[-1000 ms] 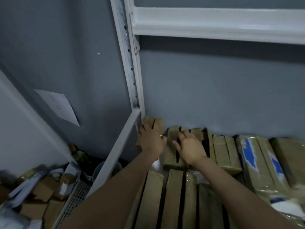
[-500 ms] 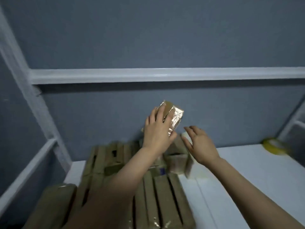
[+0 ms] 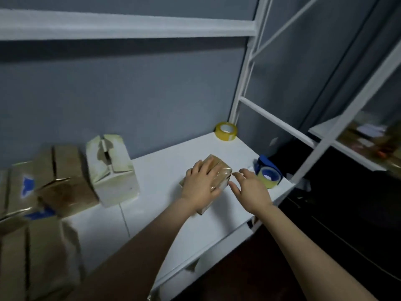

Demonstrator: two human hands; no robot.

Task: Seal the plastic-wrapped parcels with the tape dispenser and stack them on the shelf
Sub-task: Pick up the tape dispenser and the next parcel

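Observation:
A small brown parcel (image 3: 219,173) wrapped in clear plastic lies on the white shelf (image 3: 165,170). My left hand (image 3: 200,185) rests flat on top of it, fingers spread over the wrap. My right hand (image 3: 249,189) hovers just right of the parcel with relaxed fingers, the fingertips close to its corner. A blue tape dispenser (image 3: 269,171) with a yellowish roll stands right behind my right hand near the shelf's edge. Several wrapped parcels (image 3: 65,183) are stacked at the left of the shelf.
A loose roll of yellow tape (image 3: 226,131) sits at the shelf's back right corner. A pale carton (image 3: 111,168) stands beside the stack. White rack posts (image 3: 245,68) rise at the right, with another shelf (image 3: 347,146) beyond. Grey wall behind.
My left hand carried the parcel from the stack at the left over to the right part of the shelf and set it down. My right hand followed alongside it.

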